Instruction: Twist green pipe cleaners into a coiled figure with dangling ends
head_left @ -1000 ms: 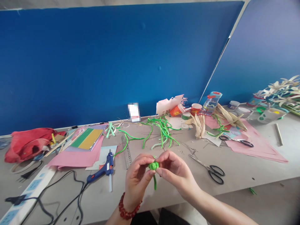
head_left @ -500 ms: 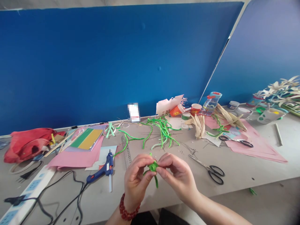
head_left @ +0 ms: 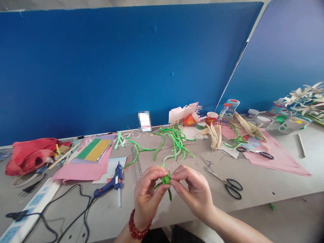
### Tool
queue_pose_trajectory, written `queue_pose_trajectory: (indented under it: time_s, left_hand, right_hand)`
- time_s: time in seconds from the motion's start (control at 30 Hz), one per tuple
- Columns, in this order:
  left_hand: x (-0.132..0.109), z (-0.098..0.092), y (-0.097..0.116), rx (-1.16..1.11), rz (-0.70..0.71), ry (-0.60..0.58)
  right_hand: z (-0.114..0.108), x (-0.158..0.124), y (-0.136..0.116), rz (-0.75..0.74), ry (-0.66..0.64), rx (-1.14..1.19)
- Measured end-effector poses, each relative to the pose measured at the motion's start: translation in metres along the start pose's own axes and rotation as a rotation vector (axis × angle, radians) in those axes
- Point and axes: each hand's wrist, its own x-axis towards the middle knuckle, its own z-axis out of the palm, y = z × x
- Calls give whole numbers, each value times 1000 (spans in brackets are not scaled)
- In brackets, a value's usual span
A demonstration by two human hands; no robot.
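Between my two hands is a small wound knot of green pipe cleaner (head_left: 166,179), with one short end hanging down and another sticking up. My left hand (head_left: 149,192), a red bead bracelet (head_left: 138,226) on its wrist, pinches the knot from the left with thumb and forefinger. From the right, my right hand (head_left: 193,192) grips its edge between thumb and fingertips. Both hands are held just above the table's front part. Behind them lies a loose pile of green pipe cleaners (head_left: 177,138).
A blue glue gun (head_left: 108,185) with its cable lies left, near a white power strip (head_left: 30,209). A clear ruler (head_left: 137,163) is behind my left hand. Black-handled scissors (head_left: 229,185) lie right, and dried husks (head_left: 215,135) and pink paper (head_left: 275,153) further back.
Both hands keep their pinch on the green pipe cleaner. The knot has turned slightly, and its hanging end has shifted a little to the right.
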Motion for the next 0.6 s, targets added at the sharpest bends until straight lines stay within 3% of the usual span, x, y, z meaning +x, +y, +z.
queue_pose_trajectory:
  time_s: [0.1,0.3,0.47,0.6]
  left_hand:
    - [1,0,1,9,6,0]
    - [0,-2,1,45,-3,-28]
    - [2,-4,2,116,45,-61]
    - [6,-6,2,225,130,-80]
  right_hand:
    - [-2,1,0,-50,-12,-56]
    - [-5,1,3,-12,-38,-57]
    - [-6,2,6,-41,-53,-34]
    - [-12,4,8,23,-107,-77]
